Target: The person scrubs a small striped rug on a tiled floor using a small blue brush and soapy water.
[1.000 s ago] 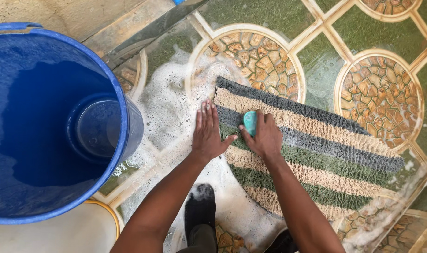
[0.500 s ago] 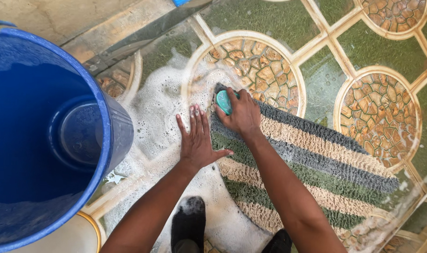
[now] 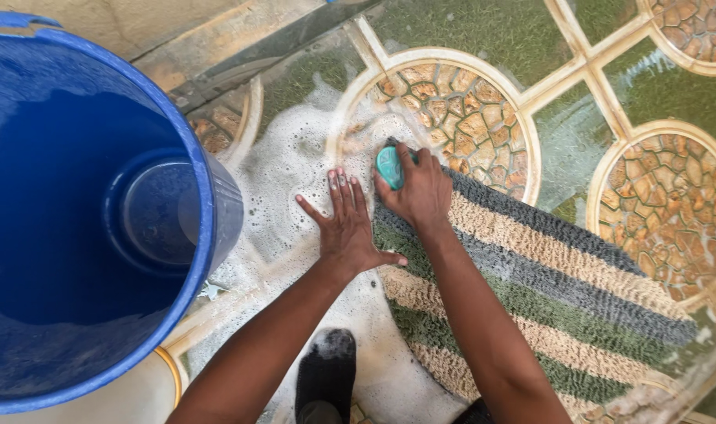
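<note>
A striped mat in grey, beige and green lies wet on the patterned floor. My right hand grips a teal scrubbing brush and presses it on the mat's far left corner. My left hand lies flat with fingers spread on the soapy floor, its thumb on the mat's left edge. White foam covers the floor around both hands.
A big blue bucket stands at the left, with a smaller blue container inside it. My foot in a dark, foam-flecked shoe is at the bottom. A raised concrete edge runs along the top left.
My right hand moved the brush from the middle of the mat's left end up to its far corner. My left hand shifted slightly left onto the foam.
</note>
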